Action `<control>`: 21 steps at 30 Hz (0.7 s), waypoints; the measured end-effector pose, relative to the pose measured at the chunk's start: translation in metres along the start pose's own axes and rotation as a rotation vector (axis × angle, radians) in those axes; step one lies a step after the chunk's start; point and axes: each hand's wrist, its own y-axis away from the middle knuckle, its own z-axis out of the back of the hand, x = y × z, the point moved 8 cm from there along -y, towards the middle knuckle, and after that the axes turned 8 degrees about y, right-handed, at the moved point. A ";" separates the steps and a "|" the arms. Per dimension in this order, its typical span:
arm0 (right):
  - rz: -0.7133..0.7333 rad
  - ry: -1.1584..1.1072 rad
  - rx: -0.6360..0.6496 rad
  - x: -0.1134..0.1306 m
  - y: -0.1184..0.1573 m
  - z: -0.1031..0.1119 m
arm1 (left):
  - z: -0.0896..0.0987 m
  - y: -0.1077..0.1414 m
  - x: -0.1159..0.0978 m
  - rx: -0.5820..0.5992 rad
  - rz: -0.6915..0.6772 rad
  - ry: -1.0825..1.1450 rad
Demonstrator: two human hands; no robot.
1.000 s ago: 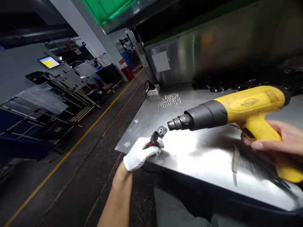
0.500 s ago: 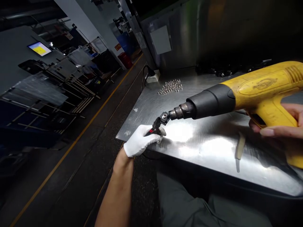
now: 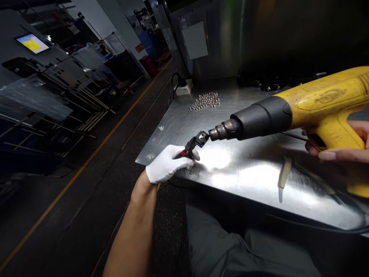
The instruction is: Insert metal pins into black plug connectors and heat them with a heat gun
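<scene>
My left hand [image 3: 170,163], in a white glove, is closed round a dark tool with a red mark on its handle. At the tool's far end sits a small black part [image 3: 201,138] with a shiny metal piece on it. My bare right hand [image 3: 348,148] grips the handle of a yellow heat gun [image 3: 325,96] with a black collar. The gun's stepped metal nozzle [image 3: 225,130] points left, its tip right beside the black part; whether they touch is hard to tell.
The metal table [image 3: 242,161] carries a cluster of small metal pieces [image 3: 205,100], a white power socket [image 3: 183,87] and a knife with a pale handle [image 3: 285,172]. Dark parts [image 3: 268,84] lie at the back. Racks [image 3: 72,84] stand across the floor at left.
The view has shifted slightly, so the table and its contents appear a little further left and higher. The nozzle stays close to the black part. Both hands keep their holds.
</scene>
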 end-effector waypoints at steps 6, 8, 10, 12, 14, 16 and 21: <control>-0.057 -0.011 0.083 -0.012 -0.007 0.002 | 0.001 -0.002 -0.002 0.024 -0.024 -0.051; -0.060 -0.015 0.084 -0.012 -0.007 0.002 | 0.000 -0.002 -0.002 0.033 -0.014 -0.058; -0.064 -0.007 0.089 -0.012 -0.006 0.003 | 0.000 -0.002 -0.001 0.041 -0.007 -0.064; -0.054 0.003 0.083 -0.011 -0.004 0.005 | 0.001 -0.002 -0.001 0.045 -0.009 -0.071; -0.045 0.004 0.074 -0.011 -0.003 0.007 | 0.002 -0.003 0.000 0.047 -0.018 -0.086; -0.048 0.001 0.061 -0.012 -0.003 0.010 | 0.002 -0.003 0.000 0.053 -0.026 -0.098; -0.039 0.013 0.102 -0.017 -0.008 0.011 | 0.001 -0.003 0.001 0.067 -0.005 -0.083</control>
